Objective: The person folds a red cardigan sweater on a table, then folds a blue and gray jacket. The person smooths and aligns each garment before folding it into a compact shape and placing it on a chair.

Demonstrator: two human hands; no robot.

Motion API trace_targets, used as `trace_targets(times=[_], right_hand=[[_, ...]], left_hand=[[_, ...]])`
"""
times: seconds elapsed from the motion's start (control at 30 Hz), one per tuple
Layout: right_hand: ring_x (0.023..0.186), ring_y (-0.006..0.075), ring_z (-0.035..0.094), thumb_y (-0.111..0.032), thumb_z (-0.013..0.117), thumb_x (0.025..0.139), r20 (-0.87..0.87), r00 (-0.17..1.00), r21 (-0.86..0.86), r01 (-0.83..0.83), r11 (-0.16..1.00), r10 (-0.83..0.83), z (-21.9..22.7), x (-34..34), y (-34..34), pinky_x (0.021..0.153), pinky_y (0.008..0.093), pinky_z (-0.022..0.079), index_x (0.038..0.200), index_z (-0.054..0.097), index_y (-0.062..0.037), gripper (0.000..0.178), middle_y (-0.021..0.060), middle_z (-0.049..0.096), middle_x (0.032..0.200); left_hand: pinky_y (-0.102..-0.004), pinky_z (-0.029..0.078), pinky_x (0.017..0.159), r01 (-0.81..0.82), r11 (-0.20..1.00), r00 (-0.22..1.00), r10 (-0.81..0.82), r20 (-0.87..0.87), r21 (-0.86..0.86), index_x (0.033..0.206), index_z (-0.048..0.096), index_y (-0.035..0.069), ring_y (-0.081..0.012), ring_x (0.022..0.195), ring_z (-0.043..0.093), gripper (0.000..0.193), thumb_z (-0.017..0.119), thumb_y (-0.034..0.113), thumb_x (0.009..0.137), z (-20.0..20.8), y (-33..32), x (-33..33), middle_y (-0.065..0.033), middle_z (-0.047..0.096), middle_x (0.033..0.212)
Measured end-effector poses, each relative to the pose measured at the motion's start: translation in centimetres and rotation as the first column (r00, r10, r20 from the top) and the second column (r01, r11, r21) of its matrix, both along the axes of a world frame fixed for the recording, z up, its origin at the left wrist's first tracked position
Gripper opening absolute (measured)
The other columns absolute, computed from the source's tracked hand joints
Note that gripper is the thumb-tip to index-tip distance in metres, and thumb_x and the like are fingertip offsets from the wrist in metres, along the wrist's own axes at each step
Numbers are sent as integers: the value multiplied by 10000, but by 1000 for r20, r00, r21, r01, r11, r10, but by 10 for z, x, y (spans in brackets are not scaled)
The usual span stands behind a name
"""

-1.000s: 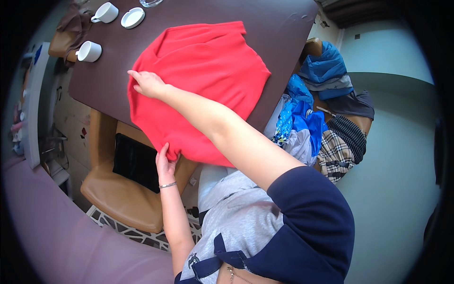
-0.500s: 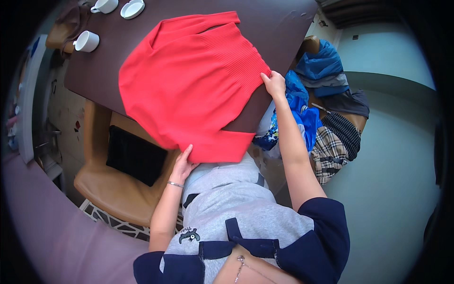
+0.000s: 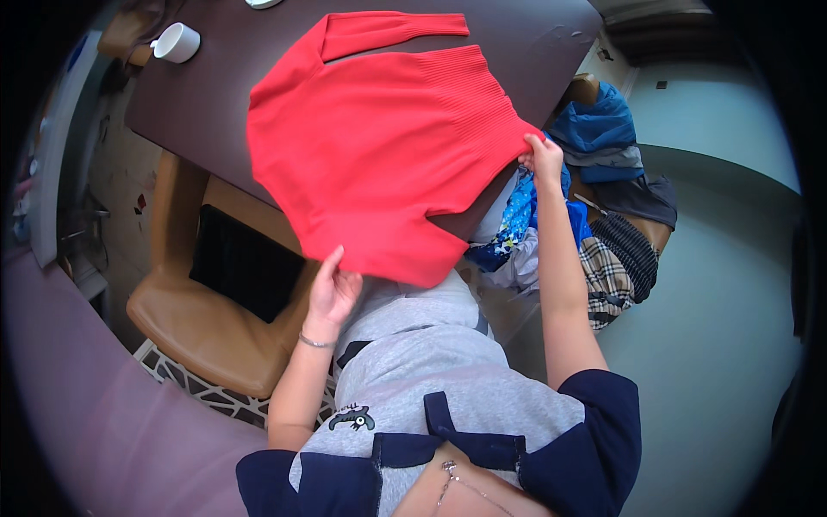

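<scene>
A red knitted sweater (image 3: 379, 146) lies spread over the dark brown table (image 3: 198, 112), its near part hanging past the edge toward my body. One sleeve stretches along the far side; the other is at the near side by my lap. My right hand (image 3: 544, 159) pinches the ribbed hem at its right corner. At the near left edge of the sweater, my left hand (image 3: 334, 289) has its thumb against the cloth and grips it there; part of its fingers lies under the fabric.
A white mug (image 3: 177, 43) stands at the table's far left, with part of a white dish (image 3: 263, 3) behind it. To the left is a tan chair (image 3: 202, 332) with a black cushion (image 3: 245, 263). Clothes, including a plaid garment (image 3: 607, 271) and a blue one (image 3: 599, 121), are heaped on the right.
My right hand has drawn the hem to the right and the sweater has shifted right with it, lying flatter. My left hand has risen slightly at the near edge.
</scene>
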State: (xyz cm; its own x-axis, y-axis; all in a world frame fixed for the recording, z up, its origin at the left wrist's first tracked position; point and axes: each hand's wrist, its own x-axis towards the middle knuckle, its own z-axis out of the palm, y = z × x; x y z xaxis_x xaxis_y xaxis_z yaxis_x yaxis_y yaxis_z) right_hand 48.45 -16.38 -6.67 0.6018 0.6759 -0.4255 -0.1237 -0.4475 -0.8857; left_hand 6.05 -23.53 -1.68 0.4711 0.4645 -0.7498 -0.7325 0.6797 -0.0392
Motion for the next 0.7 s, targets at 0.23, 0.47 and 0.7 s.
trace_targets(times=[0.23,0.47,0.7], right_hand=[[446,166,586,-92,606,785,-162,961,-111,208,972,-224,-8,-13,103,363,213,413,752,559,18,124,94,609,624],[563,111,581,-204,652,835,466,875,134,-218,967,133,-22,-36,60,504,209,455,909,555,12,248,67,611,720],[802,349,624,-294,742,643,192,420,-344,-818,461,887,6,-141,-113,721,399,493,940,646,-8,424,214,635,855]], left_hand=[[-324,521,834,-317,939,923,338,-183,135,1103,515,11,-217,978,602,258,514,195,922,-47,97,13,-143,605,1086],[-345,381,998,-180,865,856,372,-358,468,1285,382,2,-228,1184,457,385,439,147,933,-76,110,30,-137,487,1259],[-326,334,1043,392,704,709,179,-682,592,1403,210,5,-208,1251,395,606,395,-100,835,-78,83,19,-118,375,1373]])
